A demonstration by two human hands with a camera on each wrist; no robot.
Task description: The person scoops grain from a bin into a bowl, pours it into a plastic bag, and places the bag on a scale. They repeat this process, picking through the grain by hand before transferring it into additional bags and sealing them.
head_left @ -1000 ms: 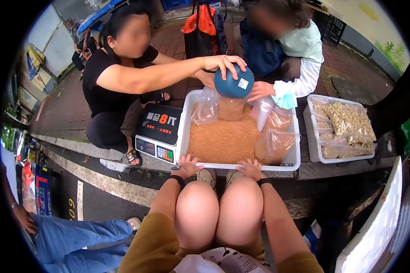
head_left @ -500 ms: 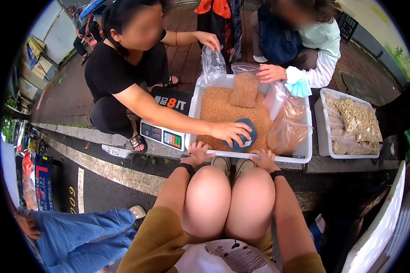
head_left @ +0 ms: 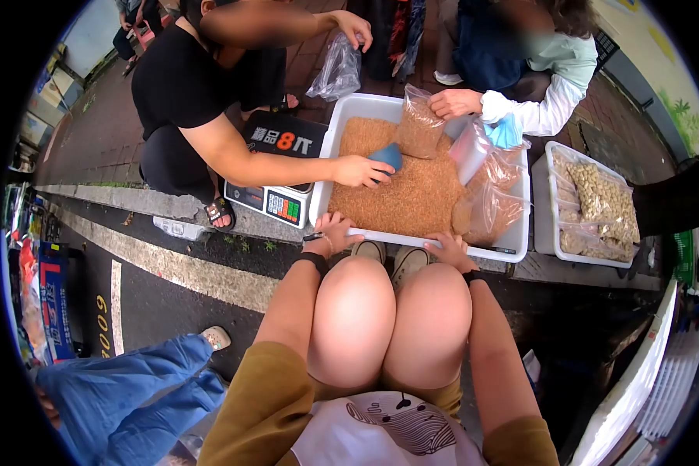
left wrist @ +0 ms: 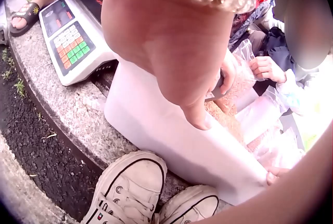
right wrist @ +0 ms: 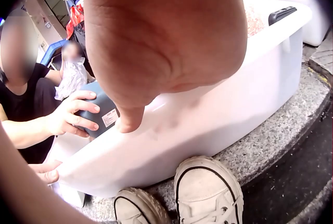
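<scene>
My left hand point(head_left: 335, 233) grips the near rim of a white plastic tub point(head_left: 397, 239), thumb against the outer wall in the left wrist view. At the same rim, farther right, my right hand point(head_left: 448, 250) holds on; its thumb shows on the outer wall in the right wrist view, its fingers mostly hidden there. Loose orange-brown grains point(head_left: 396, 198) fill the tub. A person in black dips a blue cup point(head_left: 387, 158) into them. That person's other hand is at a clear bag point(head_left: 338, 70). A second person steadies a filled clear bag point(head_left: 423, 128) in the grains.
Left of the tub stands a scale point(head_left: 276, 203) with coloured keys. More filled bags point(head_left: 493, 206) lie in the tub's right side. A second white tub point(head_left: 547, 206) at right holds bags of pale pieces. My shoes point(right wrist: 208, 187) are close before the tub. Someone in jeans point(head_left: 132, 384) is at left.
The blue cup came off the filled bag's mouth down to the tub's near side, then moved back to the middle grains. The clear bag swung out to the left. Both my hands stay on the rim.
</scene>
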